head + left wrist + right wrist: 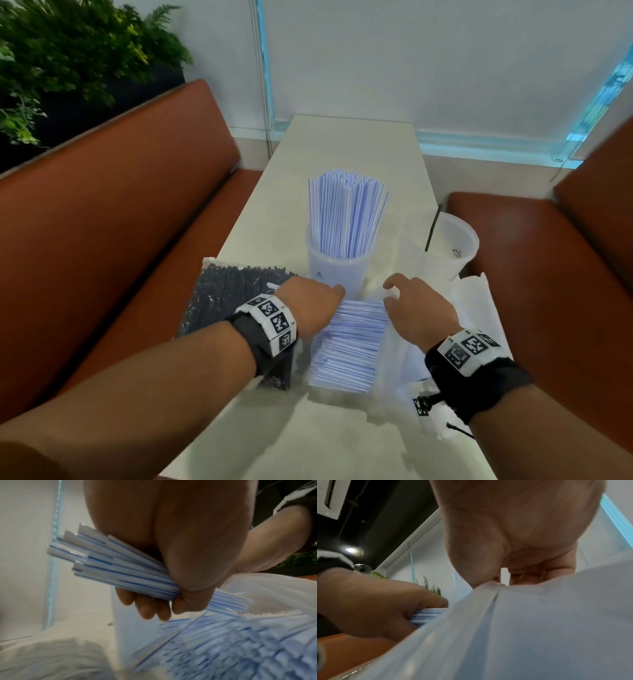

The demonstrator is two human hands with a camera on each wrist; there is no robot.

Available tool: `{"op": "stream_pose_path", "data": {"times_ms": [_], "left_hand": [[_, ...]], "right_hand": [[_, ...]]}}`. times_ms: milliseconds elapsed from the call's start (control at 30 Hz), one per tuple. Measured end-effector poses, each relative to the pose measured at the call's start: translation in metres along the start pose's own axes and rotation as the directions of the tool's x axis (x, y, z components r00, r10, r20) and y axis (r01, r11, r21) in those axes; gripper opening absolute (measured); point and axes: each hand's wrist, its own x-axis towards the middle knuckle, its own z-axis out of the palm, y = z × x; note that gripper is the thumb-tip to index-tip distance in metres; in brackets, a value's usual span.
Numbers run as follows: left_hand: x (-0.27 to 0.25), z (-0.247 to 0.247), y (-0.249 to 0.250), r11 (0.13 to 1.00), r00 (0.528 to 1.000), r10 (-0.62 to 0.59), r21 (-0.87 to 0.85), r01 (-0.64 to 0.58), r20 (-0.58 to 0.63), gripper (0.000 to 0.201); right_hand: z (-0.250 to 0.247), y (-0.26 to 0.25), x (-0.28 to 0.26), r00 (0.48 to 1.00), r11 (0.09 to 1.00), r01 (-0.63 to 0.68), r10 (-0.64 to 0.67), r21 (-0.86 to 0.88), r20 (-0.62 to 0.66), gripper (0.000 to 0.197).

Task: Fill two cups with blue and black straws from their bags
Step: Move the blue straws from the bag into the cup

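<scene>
**Left wrist view: a fresh bunch of blue straws is gripped while the other hand holds the bag**

Left wrist view shows the reason for the posture best: the left hand (171,563) is curled tight round a bunch of blue straws (120,566), thumb over the top and fingers (147,608) wrapped beneath, so the bunch stays together as one handful rather than scattering. The straw ends fan out toward 10 o'clock.

From the head camera, the blue straw bag (346,349) lies flat on the table (342,147) at 6 o'clock from the blue cup (337,270), its open end facing the cup; that keeps the carry short. The right hand (416,308) rests at the bag's 3 o'clock edge. From the right wrist view it seems to pinch the clear plastic between thumb and fingers, probably to hold the mouth open and stop the bag sliding, though the plastic hides the fingertips and I cannot be sure of the pinch.

The blue cup already stands packed with upright straws, so this handful looks like a top-up. The black straw bag (236,294) lies at 9 o'clock of the left hand, still full. The second cup (452,243), at 3 o'clock of the blue cup, holds only one black straw (433,228), leaning on its rim. Judging by that, the black half has barely begun.
</scene>
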Motion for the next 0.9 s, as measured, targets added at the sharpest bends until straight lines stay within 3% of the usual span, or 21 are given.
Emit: {"op": "stream_pose_path", "data": {"times_ms": [233, 333, 400, 467, 533, 567, 633, 700, 767, 867, 900], "left_hand": [[-0.050, 0.021, -0.075, 0.998, 0.995, -0.053, -0.044, 0.049, -0.086, 0.009], [-0.068, 0.028, -0.096, 0.991, 0.989, -0.108, -0.085, 0.100, -0.103, 0.013], [-0.075, 0.029, -0.100, 0.987, 0.980, -0.128, -0.112, 0.112, -0.150, 0.017], [-0.075, 0.027, -0.094, 0.985, 0.971, -0.130, -0.137, 0.104, -0.202, 0.020], [-0.069, 0.021, -0.081, 0.983, 0.963, -0.110, -0.169, 0.069, -0.246, 0.020], [-0.064, 0.017, -0.072, 0.983, 0.959, -0.088, -0.178, 0.040, -0.270, 0.020], [-0.053, 0.008, -0.055, 0.986, 0.947, -0.044, -0.169, -0.011, -0.318, 0.019], [-0.043, -0.003, -0.043, 0.987, 0.939, -0.043, -0.159, -0.013, -0.342, 0.022], [-0.036, -0.011, -0.033, 0.987, 0.930, -0.051, -0.161, -0.009, -0.364, 0.028], [-0.027, -0.023, -0.009, 0.983, 0.921, -0.026, -0.178, -0.047, -0.388, 0.031], [-0.023, -0.028, -0.003, 0.980, 0.918, -0.022, -0.190, -0.059, -0.397, 0.029]], "right_hand": [[0.007, 0.004, 0.002, 0.999, 0.997, -0.043, 0.043, 0.070, 0.004, 0.022], [0.005, 0.000, 0.003, 0.999, 0.998, -0.033, 0.032, 0.060, 0.021, 0.043], [-0.002, -0.009, -0.001, 0.984, 0.978, 0.100, -0.071, 0.181, -0.161, 0.058], [-0.009, -0.024, -0.009, 0.929, 0.824, 0.252, -0.059, 0.507, -0.366, 0.058], [-0.013, -0.042, -0.014, 0.958, 0.565, 0.224, 0.019, 0.794, -0.285, 0.055], [-0.014, -0.049, -0.015, 0.981, 0.494, 0.172, -0.004, 0.852, -0.196, 0.052], [-0.017, -0.058, -0.019, 0.988, 0.515, 0.155, -0.075, 0.843, -0.136, 0.041], [-0.022, -0.056, -0.020, 0.968, 0.471, 0.213, 0.017, 0.856, -0.251, 0.034], [-0.027, -0.052, -0.020, 0.958, 0.423, 0.226, 0.066, 0.878, -0.279, 0.031], [-0.022, -0.056, -0.023, 0.989, 0.499, 0.144, -0.067, 0.855, -0.128, 0.033], [-0.020, -0.058, -0.025, 0.991, 0.484, 0.135, -0.065, 0.865, -0.118, 0.035]]}}
